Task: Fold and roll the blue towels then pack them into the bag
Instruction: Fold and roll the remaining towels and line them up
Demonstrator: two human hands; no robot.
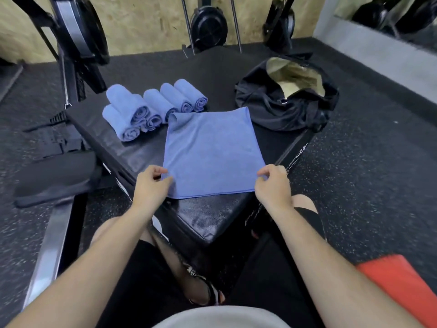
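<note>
Blue towel lay flat mid-counter. Left hand had its fingers pinching the 7 o'clock corner. Right hand pinched the 5 o'clock corner the same way. Rolled towels sat at 11 o'clock and the open bag at 1 o'clock. Judged best for the fold: lift both corners level, carry them toward 12 o'clock, match the edges, and flatten the curled far-left corner.

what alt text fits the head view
A person's left hand and right hand pinch the side edges of a flat blue towel on a black padded bench. Rolled blue towels lie beyond it at left, an open black bag at right.
</note>
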